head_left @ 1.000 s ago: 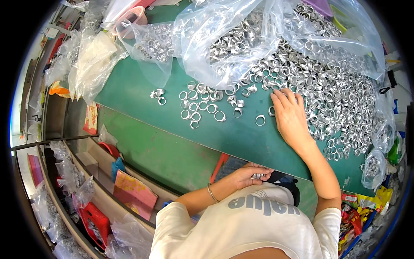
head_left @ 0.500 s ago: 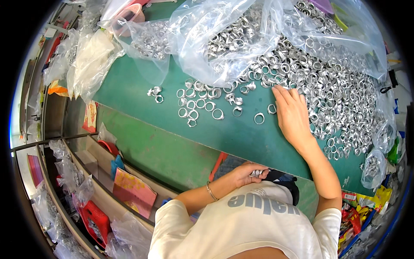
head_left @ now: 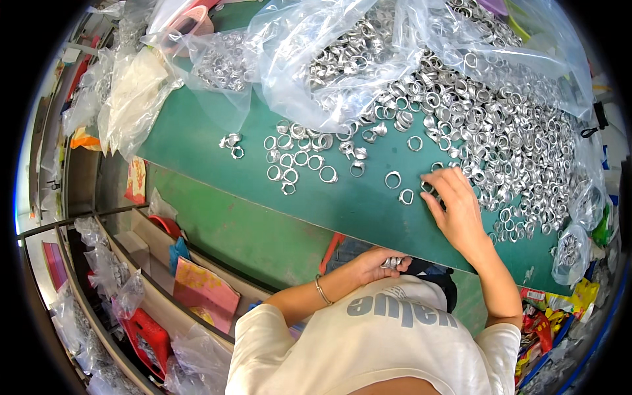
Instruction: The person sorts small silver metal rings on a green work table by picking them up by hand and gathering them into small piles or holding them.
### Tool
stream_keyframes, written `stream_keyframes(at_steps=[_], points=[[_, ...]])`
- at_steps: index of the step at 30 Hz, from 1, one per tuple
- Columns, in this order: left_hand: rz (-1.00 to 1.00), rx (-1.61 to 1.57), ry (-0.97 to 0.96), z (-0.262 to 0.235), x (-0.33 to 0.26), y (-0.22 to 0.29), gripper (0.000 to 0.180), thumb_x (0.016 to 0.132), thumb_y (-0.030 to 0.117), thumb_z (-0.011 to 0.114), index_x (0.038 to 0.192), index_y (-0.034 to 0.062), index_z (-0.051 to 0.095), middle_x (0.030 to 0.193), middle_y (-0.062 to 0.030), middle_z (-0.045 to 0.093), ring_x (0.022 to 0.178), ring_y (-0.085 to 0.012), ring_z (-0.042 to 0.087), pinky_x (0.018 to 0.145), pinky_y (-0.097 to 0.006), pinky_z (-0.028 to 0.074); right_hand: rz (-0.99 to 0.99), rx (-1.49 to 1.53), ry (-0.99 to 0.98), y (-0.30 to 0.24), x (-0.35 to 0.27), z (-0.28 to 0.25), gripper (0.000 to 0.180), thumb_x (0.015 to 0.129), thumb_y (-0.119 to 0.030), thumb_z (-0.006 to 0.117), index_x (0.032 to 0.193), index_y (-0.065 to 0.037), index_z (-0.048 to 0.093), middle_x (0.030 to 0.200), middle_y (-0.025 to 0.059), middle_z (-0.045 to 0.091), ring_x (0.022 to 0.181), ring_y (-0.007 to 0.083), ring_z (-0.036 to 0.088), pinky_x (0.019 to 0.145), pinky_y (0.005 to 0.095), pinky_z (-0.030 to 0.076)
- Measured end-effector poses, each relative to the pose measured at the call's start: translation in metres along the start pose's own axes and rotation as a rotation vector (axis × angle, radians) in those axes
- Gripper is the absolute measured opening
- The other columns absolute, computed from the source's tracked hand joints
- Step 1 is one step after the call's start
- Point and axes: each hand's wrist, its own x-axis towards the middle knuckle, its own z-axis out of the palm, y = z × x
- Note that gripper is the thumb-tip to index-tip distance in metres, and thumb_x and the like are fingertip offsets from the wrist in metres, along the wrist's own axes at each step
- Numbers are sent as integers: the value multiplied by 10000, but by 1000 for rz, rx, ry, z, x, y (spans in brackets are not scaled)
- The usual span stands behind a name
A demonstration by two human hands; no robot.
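Note:
My left hand (head_left: 376, 264) is closed at the table's front edge, close to my body. Several silver-coloured metal rings (head_left: 392, 262) show between its fingers. Over the green table, my right hand (head_left: 457, 209) has its thumb and fingertips curled around one ring (head_left: 426, 187) at the near edge of the big ring pile (head_left: 520, 145). Just left of those fingertips lie two loose rings, one nearer (head_left: 406, 197) and one a little farther (head_left: 393, 179). A looser group of rings (head_left: 301, 158) is spread farther left, and a tiny cluster (head_left: 232, 145) lies beyond it.
A large clear plastic bag (head_left: 283, 72) full of rings lies at the back, its film partly over the pile. A smaller bag (head_left: 224, 66) of rings is left of it. Shelves with a red basket (head_left: 146, 342) stand at lower left. Colourful packets (head_left: 540, 322) lie at lower right.
My right hand has drawn back toward me from the pile, its fingers now curled around a ring. More loose rings lie near it. My left hand has stayed in place.

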Motion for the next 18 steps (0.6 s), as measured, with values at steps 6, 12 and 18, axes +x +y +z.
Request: stream_keyframes(at_steps=[6, 12, 18], points=[[-11, -41, 5, -2, -1, 1, 387, 951, 326, 505, 1111, -21, 563, 965, -180, 641, 925, -282, 643, 775, -370, 571, -104, -11, -74, -23, -6, 13, 496, 726, -135, 746, 1160, 12, 555, 1220, 159, 487, 1140, 357, 465, 911, 432, 419], [-46, -96, 110, 25, -12, 11, 768, 981, 560, 284, 1270, -134, 440, 1234, -320, 540, 1173, -428, 544, 976, -507, 490, -88, 98, -48, -31, -30, 9, 508, 738, -116, 736, 1188, 22, 543, 1314, 180, 454, 1238, 386, 419, 983, 501, 376], [-72, -214, 144, 22, -11, 10, 717, 979, 554, 314, 1262, -87, 468, 1224, -262, 559, 1138, -397, 568, 986, -530, 470, -51, -141, -192, -37, -41, 15, 538, 786, -253, 698, 1230, 9, 541, 1393, 185, 414, 1319, 386, 355, 1084, 511, 297]])
